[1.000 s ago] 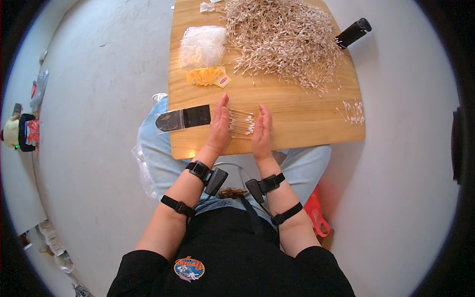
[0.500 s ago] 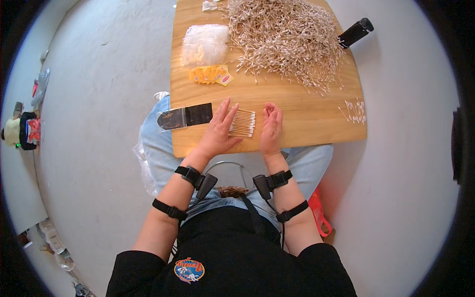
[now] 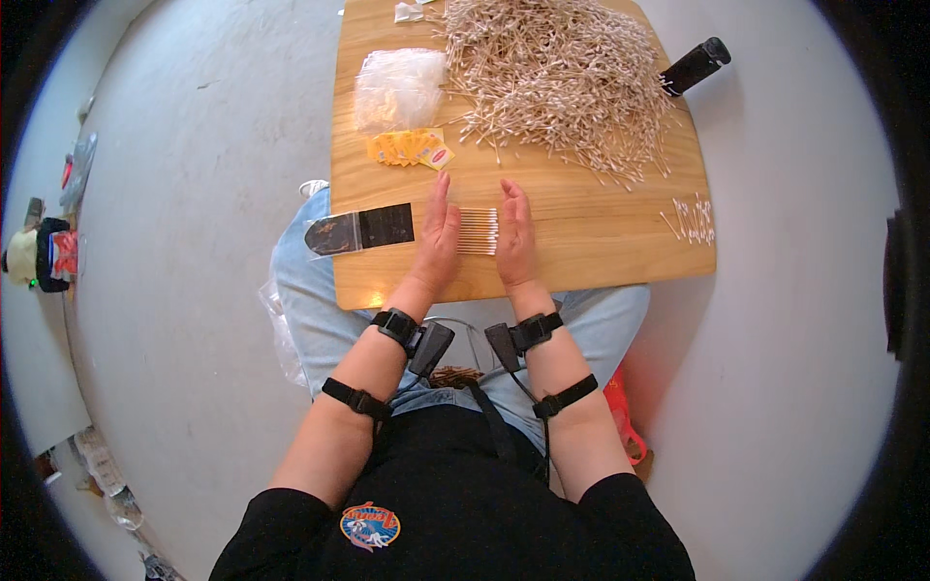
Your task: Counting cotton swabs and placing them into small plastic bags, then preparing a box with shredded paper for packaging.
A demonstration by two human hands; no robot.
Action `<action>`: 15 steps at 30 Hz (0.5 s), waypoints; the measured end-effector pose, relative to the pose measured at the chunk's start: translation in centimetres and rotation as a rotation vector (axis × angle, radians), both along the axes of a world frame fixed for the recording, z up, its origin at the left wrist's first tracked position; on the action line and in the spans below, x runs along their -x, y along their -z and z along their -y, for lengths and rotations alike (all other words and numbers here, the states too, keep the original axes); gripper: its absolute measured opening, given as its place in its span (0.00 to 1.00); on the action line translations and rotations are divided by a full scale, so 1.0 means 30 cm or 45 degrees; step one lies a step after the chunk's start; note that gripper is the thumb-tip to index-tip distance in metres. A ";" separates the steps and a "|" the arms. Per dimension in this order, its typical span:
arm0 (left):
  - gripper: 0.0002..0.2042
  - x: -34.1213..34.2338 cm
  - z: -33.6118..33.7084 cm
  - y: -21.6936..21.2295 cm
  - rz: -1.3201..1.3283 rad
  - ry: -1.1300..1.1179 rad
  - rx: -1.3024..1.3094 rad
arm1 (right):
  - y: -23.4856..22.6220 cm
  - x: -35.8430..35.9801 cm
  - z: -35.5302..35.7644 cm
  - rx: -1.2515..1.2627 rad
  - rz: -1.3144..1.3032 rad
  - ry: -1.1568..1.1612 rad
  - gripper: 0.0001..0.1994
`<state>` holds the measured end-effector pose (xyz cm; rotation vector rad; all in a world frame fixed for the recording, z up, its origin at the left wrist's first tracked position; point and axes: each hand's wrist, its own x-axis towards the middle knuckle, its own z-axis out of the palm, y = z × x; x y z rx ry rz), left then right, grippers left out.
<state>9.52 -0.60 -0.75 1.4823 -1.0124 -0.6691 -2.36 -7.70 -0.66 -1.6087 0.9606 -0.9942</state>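
A neat row of cotton swabs [image 3: 478, 231] lies side by side on the wooden table, the sticks running left to right. My left hand [image 3: 441, 235] stands on edge along the row's left end, fingers stretched out. Along the right end, by the white tips, my right hand [image 3: 516, 237] is held upright the same way, with its fingers extended. The two palms face each other with the swabs between them. Just left of my left hand lies a flat black piece [image 3: 389, 224], joined to or lying against a clear plastic bag [image 3: 332, 235] with a rounded end.
A big heap of cotton swabs [image 3: 562, 77] covers the table's far side. Clear plastic bags [image 3: 399, 87] and orange-yellow packets [image 3: 402, 147] lie at the far left. A black container [image 3: 696, 66] stands at the right edge, with loose swabs [image 3: 690, 221] nearer me.
My left hand has turned from lying over the swabs' left ends to standing on edge beside them. My right hand has moved left against the tips, and the row looks more even.
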 end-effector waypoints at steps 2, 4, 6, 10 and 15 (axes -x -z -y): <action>0.26 0.016 0.006 0.014 -0.125 -0.001 0.056 | -0.006 -0.030 -0.016 0.015 -0.016 -0.037 0.23; 0.26 0.022 0.007 0.013 -0.098 -0.008 0.060 | -0.002 -0.047 -0.031 0.080 -0.081 -0.075 0.24; 0.26 0.022 0.008 0.014 -0.069 -0.013 0.066 | 0.006 -0.048 -0.028 0.061 -0.030 -0.039 0.24; 0.27 0.018 0.009 0.018 -0.100 -0.034 0.062 | 0.035 -0.049 -0.015 -0.136 0.274 0.085 0.23; 0.25 -0.012 -0.030 -0.002 0.784 0.015 -0.140 | 0.022 0.102 0.008 0.028 0.109 0.171 0.16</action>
